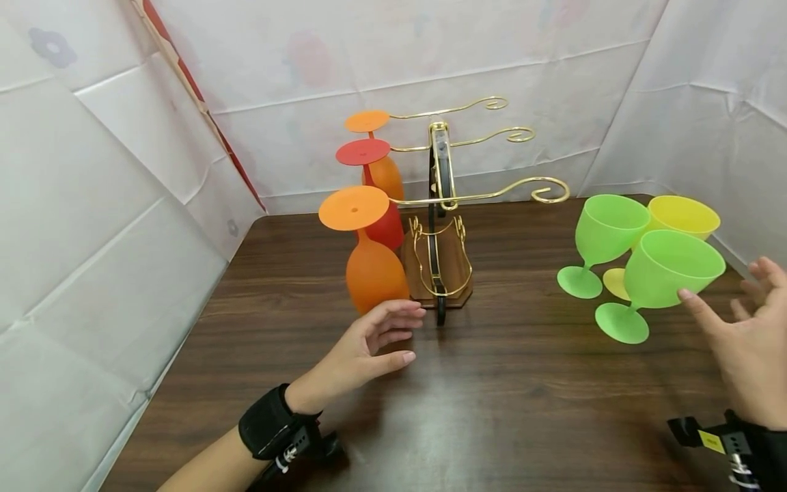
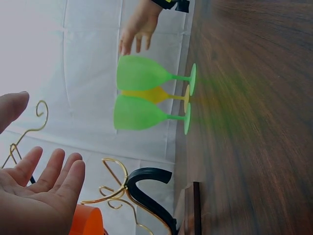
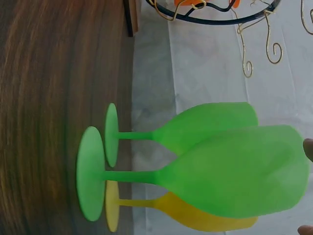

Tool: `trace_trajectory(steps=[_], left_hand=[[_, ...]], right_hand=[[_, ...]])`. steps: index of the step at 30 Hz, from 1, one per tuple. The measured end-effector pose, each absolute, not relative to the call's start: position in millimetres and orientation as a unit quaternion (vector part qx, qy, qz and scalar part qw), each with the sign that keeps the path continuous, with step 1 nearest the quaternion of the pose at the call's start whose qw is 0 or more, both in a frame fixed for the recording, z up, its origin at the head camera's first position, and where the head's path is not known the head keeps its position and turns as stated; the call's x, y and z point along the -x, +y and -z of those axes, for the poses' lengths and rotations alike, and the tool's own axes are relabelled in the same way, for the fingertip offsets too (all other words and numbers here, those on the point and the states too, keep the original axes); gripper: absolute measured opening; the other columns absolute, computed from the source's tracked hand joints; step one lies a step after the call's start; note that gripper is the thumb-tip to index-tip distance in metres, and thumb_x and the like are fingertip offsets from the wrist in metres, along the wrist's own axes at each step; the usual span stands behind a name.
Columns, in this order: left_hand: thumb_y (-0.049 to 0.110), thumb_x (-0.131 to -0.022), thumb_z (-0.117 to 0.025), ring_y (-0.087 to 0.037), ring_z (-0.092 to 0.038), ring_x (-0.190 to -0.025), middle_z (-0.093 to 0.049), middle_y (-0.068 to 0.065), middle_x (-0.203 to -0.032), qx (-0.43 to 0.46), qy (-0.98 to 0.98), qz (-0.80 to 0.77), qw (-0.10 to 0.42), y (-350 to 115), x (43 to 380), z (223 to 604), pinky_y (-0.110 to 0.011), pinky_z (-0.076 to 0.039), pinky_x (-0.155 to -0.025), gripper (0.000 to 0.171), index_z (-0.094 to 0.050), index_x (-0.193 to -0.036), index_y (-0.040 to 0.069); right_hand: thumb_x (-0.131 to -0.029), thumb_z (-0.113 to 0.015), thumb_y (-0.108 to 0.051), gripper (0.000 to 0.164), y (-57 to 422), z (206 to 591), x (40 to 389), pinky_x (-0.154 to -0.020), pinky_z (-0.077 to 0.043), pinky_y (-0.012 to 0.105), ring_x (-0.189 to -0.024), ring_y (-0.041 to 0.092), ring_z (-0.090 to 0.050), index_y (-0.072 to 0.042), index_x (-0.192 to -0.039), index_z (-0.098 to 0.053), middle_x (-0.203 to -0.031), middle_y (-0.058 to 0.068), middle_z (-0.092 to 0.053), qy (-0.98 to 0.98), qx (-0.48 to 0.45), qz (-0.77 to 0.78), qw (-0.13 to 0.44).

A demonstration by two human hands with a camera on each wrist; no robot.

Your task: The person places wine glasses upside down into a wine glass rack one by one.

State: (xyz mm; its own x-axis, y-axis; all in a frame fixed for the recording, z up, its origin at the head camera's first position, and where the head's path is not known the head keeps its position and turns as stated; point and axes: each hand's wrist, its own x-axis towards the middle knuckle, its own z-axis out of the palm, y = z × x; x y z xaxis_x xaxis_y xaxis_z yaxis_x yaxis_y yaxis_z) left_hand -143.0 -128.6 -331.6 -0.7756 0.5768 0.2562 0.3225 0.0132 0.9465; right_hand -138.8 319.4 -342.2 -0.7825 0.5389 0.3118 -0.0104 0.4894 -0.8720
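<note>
R hand (image 1: pixel 753 331) was over the counter's (image 1: pixel 522 403) R side, fingers spread & holding nothing, thumb tip right by the front green goblet (image 1: pixel 673 273); couldn't tell if it touched. That goblet stood upright nr the counter's far R corner, closest of its group to the near edge. Rear green goblet (image 1: pixel 605 236) was upright behind it, a bit toward the L edge; yellow goblet (image 1: pixel 685 213) stood upright behind too, partly hidden, its foot showing btwn the two green ones.

L hand (image 1: pixel 375 342) was in mid-air left of the counter's center, thumb apart from loosely bent fingers, nothing in its grip. Its fingertips were nr the bowl of the front orange goblet (image 1: pixel 375 273); contact unclear.

That goblet hung upside down, foot up, on the L side of a gold & black rack (image 1: pixel 444 171) set toward the counter's far edge. Behind it, also inverted, hung the red goblet (image 1: pixel 363 152), then the rear orange goblet (image 1: pixel 389 176). Gold arms w/ curled tips stuck out toward the R edge. Rack had a wooden base (image 1: pixel 453 260). White sheet (image 1: pixel 492 41) w/ creases hung past the far edge. Both wrists wore black straps (image 1: pixel 267 424).
</note>
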Motion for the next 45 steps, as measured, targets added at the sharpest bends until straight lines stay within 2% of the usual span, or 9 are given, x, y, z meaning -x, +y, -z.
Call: trace_trajectory(steps=[4, 10, 15, 19, 25, 32, 37, 42, 45], left_hand=[[0.005, -0.087, -0.065, -0.040, -0.045, -0.123, -0.050, -0.010, -0.132, -0.316, 0.701, -0.630, 0.106, -128.4, 142.8, 332.0, -0.033, -0.041, -0.102, 0.050, -0.045, -0.133, 0.007], [0.006, -0.087, -0.065, -0.034, -0.047, -0.122, -0.049, -0.012, -0.132, -0.315, 0.704, -0.628, 0.105, -128.2, 142.7, 332.4, -0.033, -0.041, -0.102, 0.051, -0.045, -0.134, 0.008], [0.006, -0.088, -0.065, -0.040, -0.045, -0.122, -0.050, -0.011, -0.132, -0.320, 0.700, -0.631, 0.099, -128.3, 142.6, 332.2, -0.034, -0.042, -0.101, 0.050, -0.044, -0.133, 0.006], [0.007, -0.087, -0.066, -0.035, -0.047, -0.122, -0.050, -0.010, -0.132, -0.318, 0.703, -0.629, 0.098, -128.8, 142.9, 331.5, -0.034, -0.042, -0.101, 0.051, -0.045, -0.133, 0.007], [0.004, -0.087, -0.065, -0.028, -0.049, -0.121, -0.050, -0.011, -0.131, -0.318, 0.700, -0.632, 0.096, -129.3, 142.7, 332.6, -0.035, -0.042, -0.101, 0.050, -0.045, -0.133, 0.006], [0.005, -0.087, -0.065, -0.024, -0.051, -0.120, -0.050, -0.012, -0.131, -0.312, 0.700, -0.635, 0.098, -130.7, 140.6, 333.6, -0.034, -0.042, -0.101, 0.050, -0.045, -0.133, 0.007], [0.005, -0.087, -0.066, -0.024, -0.051, -0.120, -0.050, -0.011, -0.130, -0.313, 0.699, -0.636, 0.092, -130.3, 141.8, 332.8, -0.035, -0.042, -0.101, 0.051, -0.045, -0.133, 0.006], [0.005, -0.087, -0.066, -0.024, -0.051, -0.120, -0.050, -0.011, -0.131, -0.313, 0.700, -0.635, 0.091, -130.2, 141.6, 332.5, -0.035, -0.042, -0.101, 0.051, -0.045, -0.133, 0.006], [0.005, -0.087, -0.066, -0.025, -0.050, -0.120, -0.050, -0.011, -0.131, -0.315, 0.700, -0.634, 0.091, -129.9, 141.3, 332.3, -0.035, -0.042, -0.101, 0.051, -0.045, -0.133, 0.006]], right_hand=[[-0.086, -0.065, -0.010, 0.090, 325.8, 353.0, 147.2, -0.111, -0.019, 0.021, -0.137, 0.012, -0.021, -0.027, -0.150, -0.003, -0.151, -0.005, -0.015, -0.800, 0.151, -0.520, 0.260], [-0.086, -0.066, -0.010, 0.094, 326.7, 358.7, 154.1, -0.086, -0.034, 0.007, -0.129, 0.009, -0.029, -0.028, -0.149, 0.002, -0.151, -0.003, -0.016, -0.810, 0.142, -0.521, 0.226], [-0.082, -0.069, -0.003, 0.090, 322.6, 356.8, 157.1, -0.078, -0.036, 0.004, -0.116, 0.004, -0.037, -0.026, -0.148, -0.012, -0.138, -0.010, -0.032, -0.799, 0.120, -0.541, 0.235], [-0.078, -0.071, 0.004, 0.086, 317.0, 357.0, 160.4, -0.077, -0.038, 0.005, -0.106, 0.001, -0.043, -0.022, -0.144, -0.023, -0.128, -0.012, -0.039, -0.786, 0.087, -0.556, 0.256], [-0.075, -0.071, 0.011, 0.074, 313.0, 359.1, 167.9, -0.080, -0.041, 0.007, -0.106, 0.006, -0.049, -0.012, -0.138, -0.038, -0.124, -0.004, -0.047, -0.746, 0.033, -0.607, 0.271], [-0.077, -0.072, 0.004, 0.073, 309.1, 349.7, 161.4, -0.079, -0.038, 0.006, -0.105, 0.002, -0.047, -0.017, -0.139, -0.038, -0.122, -0.010, -0.047, -0.788, 0.068, -0.546, 0.276], [-0.075, -0.071, 0.009, 0.072, 301.6, 330.8, 152.5, -0.079, -0.039, 0.007, -0.103, 0.003, -0.050, -0.013, -0.137, -0.042, -0.120, -0.006, -0.052, -0.795, 0.020, -0.530, 0.293], [-0.074, -0.070, 0.014, 0.070, 287.9, 317.8, 144.6, -0.079, -0.041, 0.009, -0.101, 0.005, -0.054, -0.008, -0.136, -0.045, -0.118, 0.000, -0.056, -0.776, -0.047, -0.573, 0.260], [-0.075, -0.071, 0.011, 0.074, 276.8, 314.9, 138.4, -0.078, -0.040, 0.008, -0.102, 0.004, -0.052, -0.013, -0.139, -0.042, -0.122, -0.002, -0.054, -0.793, -0.051, -0.563, 0.227]])
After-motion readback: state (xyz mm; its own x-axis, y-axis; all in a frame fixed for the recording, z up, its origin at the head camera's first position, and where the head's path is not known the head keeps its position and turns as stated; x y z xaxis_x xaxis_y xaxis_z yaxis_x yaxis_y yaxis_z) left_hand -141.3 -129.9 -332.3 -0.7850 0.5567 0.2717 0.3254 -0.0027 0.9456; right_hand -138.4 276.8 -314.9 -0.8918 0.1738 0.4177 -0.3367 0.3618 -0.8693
